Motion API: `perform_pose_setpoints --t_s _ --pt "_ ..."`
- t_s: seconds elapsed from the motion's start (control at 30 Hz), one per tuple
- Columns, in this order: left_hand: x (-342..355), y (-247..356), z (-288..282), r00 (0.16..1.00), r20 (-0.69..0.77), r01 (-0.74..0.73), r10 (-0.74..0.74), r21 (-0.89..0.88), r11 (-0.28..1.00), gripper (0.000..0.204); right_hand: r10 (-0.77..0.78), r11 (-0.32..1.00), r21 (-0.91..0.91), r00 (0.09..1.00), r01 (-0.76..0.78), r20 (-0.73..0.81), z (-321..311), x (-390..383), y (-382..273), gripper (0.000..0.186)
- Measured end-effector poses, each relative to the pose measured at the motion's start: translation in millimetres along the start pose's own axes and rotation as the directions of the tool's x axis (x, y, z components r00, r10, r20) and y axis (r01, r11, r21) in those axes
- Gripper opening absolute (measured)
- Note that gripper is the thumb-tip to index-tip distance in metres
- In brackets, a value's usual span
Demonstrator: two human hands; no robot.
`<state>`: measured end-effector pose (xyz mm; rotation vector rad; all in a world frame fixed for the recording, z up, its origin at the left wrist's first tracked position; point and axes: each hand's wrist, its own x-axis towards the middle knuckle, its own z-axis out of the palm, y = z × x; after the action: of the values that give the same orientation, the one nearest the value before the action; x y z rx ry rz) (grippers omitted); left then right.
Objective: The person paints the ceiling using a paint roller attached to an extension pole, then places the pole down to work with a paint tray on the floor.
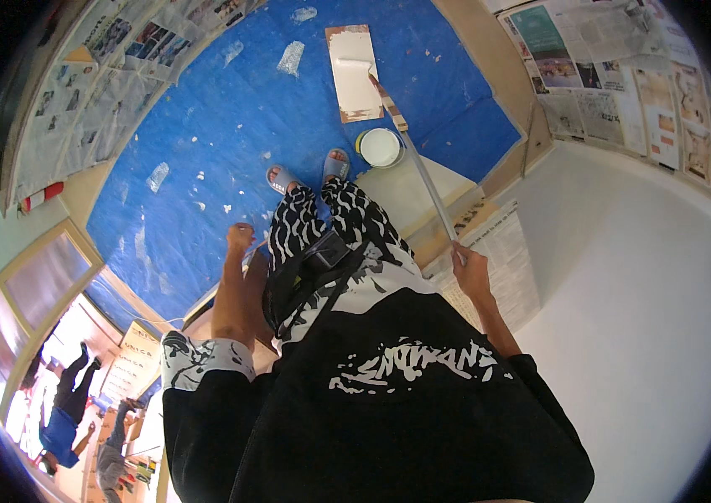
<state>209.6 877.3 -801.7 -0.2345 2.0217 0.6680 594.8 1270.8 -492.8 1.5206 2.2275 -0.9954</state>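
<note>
My right hand (470,267) is wrapped round the long grey pole (428,181) of a paint roller. The pole reaches forward to a wooden-looking handle part (388,106), and the white roller head (355,65) rests on a flat board (345,37) coated with white paint. Brown patches show at the board's two ends. Just nearer to me stands a round bucket (381,148) with white inside it. My left hand (241,236) hangs beside my left leg with its fingers curled closed, and I see nothing in it.
Blue sheeting (204,109), spotted with white flecks, covers the floor. Newspaper sheets (599,75) cover surfaces at left and right. A pale panel (414,194) lies beside my feet, and a white wall (640,335) rises at right. Two people (60,427) are visible at lower left.
</note>
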Motion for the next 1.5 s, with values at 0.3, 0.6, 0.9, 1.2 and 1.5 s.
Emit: perform_pose_setpoints --t_s 0.3,0.6,0.9,1.2,1.5 --pt "-65 -15 74 0.988 -0.089 -0.136 0.127 -0.104 0.985 0.023 -0.080 0.995 -0.055 0.995 0.084 0.062 -24 -47 20 0.031" --pt "-70 -79 79 0.989 -0.110 -0.130 0.103 -0.283 0.950 0.022 -0.244 0.968 -0.062 0.969 0.242 -0.040 0 -34 58 0.032" --pt "-122 -114 92 0.979 -0.203 -0.008 0.008 0.003 1.000 0.024 -0.251 0.947 -0.202 0.968 0.251 0.027 10 36 62 0.031" --pt "-93 -138 118 0.989 -0.124 -0.083 0.085 0.020 0.996 0.040 -0.272 0.947 -0.153 0.958 0.283 0.087 -11 -13 60 0.033" --pt "-106 -125 113 0.984 -0.142 -0.103 0.110 0.057 0.993 0.037 -0.291 0.934 -0.196 0.955 0.298 0.062 -16 -1 59 0.034"
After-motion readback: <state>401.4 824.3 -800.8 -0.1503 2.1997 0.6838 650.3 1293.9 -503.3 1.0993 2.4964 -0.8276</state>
